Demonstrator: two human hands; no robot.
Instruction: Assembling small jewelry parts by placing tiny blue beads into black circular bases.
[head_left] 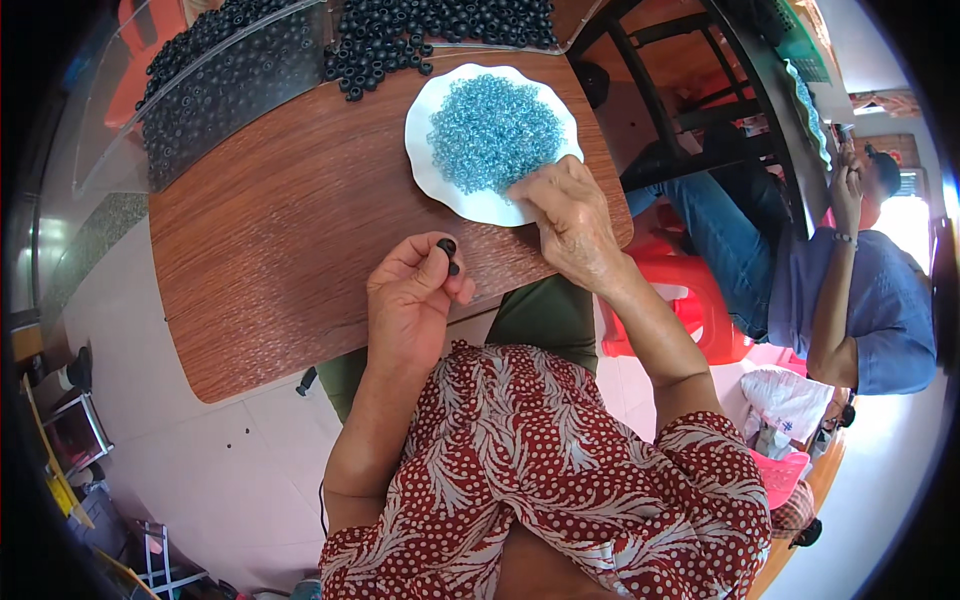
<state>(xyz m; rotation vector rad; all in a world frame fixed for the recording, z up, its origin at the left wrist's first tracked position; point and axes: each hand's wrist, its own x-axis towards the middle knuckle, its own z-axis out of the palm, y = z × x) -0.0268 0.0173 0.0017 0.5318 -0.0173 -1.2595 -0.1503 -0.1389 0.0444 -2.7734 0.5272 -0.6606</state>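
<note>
Between the thumb and fingers of my left hand, above the table's near edge, are small round black pieces, each like a short rubber plug or bead. My right hand reaches over the near right rim of a white scalloped plate. Its fingers are pinched together at the edge of a heap of tiny clear blue beads; whatever lies between the fingertips is hidden. More black pieces like the held ones, some showing a hole, are piled beyond the plate.
A clear plastic sheet or bin wall rises along the far left of the brown wooden table, with black pieces heaped behind it. To the right stands a red stool. A person in blue sits at a dark table nearby.
</note>
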